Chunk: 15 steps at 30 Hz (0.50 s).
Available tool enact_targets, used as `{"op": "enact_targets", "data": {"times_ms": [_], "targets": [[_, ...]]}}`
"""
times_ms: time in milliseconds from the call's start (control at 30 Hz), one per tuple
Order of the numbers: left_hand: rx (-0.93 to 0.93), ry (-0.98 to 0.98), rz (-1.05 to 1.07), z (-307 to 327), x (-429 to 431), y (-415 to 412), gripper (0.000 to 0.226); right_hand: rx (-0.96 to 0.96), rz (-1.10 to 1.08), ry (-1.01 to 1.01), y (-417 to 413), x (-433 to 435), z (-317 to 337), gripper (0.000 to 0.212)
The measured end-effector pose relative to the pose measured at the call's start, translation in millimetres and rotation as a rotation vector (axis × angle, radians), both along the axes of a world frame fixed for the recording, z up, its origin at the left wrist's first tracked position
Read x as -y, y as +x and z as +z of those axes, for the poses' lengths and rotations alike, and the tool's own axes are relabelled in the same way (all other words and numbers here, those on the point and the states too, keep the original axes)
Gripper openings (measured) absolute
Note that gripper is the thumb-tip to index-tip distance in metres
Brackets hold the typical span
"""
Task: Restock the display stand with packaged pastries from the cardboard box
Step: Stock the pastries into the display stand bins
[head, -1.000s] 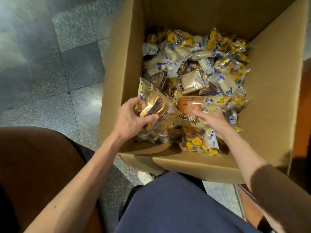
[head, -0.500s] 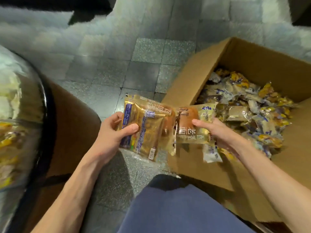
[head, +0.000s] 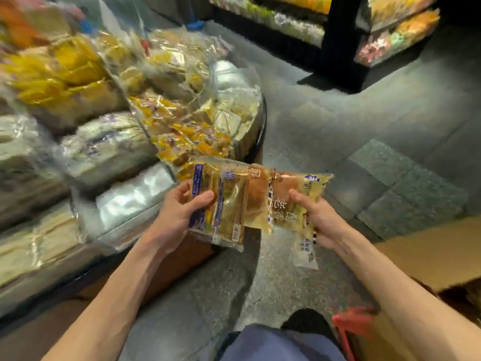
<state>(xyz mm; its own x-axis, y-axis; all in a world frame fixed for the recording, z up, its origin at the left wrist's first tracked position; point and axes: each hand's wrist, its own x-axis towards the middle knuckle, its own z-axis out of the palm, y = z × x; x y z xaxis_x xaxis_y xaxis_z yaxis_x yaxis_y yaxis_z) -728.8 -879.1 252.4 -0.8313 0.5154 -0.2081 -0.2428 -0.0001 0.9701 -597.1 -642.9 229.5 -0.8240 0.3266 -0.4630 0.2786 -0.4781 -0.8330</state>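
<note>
Left hand [head: 179,213] grips gold-and-blue foil pastry packs [head: 230,204], at least 2, exact count unclear; right hand [head: 318,221] grasps 1 clear-wrapped brown bun pack [head: 287,204] and 1 small white pack [head: 304,247], all between round tiered display stand [head: 262,126] and brown cardboard box [head: 429,254]

pastry packs [head: 229,204]: glossy plastic film | cardboard box [head: 429,254]: matt | floor [head: 390,178]: probably speckled stone

The left hand [head: 179,217] is gripping gold-and-blue pastry packets [head: 229,204] and the right hand [head: 320,220] is holding a bun packet [head: 289,201], edges overlapping, just beside the stocked display stand [head: 263,126]. The cardboard box [head: 429,256] is sitting at lower right.
</note>
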Motion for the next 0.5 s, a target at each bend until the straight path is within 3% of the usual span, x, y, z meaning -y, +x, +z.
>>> {"op": "enact_targets", "data": {"times_ms": [33, 167, 300, 500], "targets": [[-0.012, -0.001, 0.048, 2.2, 13.7, -7.1, 0.071, -0.013, 0.033, 0.008, -19.3, 11.3, 3.3, 0.084], [-0.017, -0.001, 0.216, 8.7, 61.2, -37.0, 0.036, -0.05, 0.172, 0.063, -94.2, 54.1, 22.2, 0.062], [-0.018, -0.029, 0.343, 9.7, 95.5, -67.5, 0.031, -0.1, 0.334, 0.169, -167.8, 92.8, 30.4, 0.102], [-0.043, -0.038, 0.5, 20.9, 134.7, -109.8, 0.032, -0.161, 0.614, 0.154, -265.2, 140.2, 35.3, 0.103]]}}
